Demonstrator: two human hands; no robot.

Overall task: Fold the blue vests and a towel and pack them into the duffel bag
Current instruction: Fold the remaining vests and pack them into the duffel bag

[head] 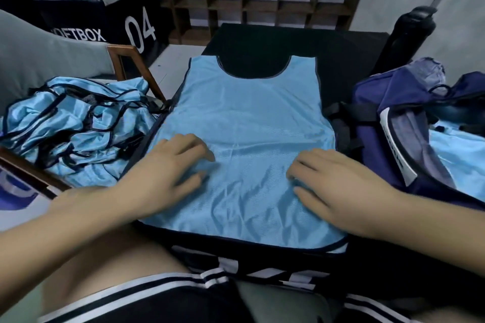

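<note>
A light blue vest point(249, 113) with dark trim lies spread flat on a black surface point(341, 60) in front of me, neck opening at the far end. My left hand point(168, 168) rests palm down on its lower left part, fingers loosely bent. On the lower right part my right hand point(338, 186) presses flat. A heap of several crumpled blue vests point(76, 123) lies to the left. The purple duffel bag point(409, 123) stands open at the right, with blue fabric point(459, 155) showing inside.
A grey chair with a wooden arm point(136, 68) holds the vest heap. A black box marked 04 point(110, 18) and wooden shelving point(262, 0) stand behind. A black cylinder point(412, 37) rises at the back right. My legs in dark shorts are below.
</note>
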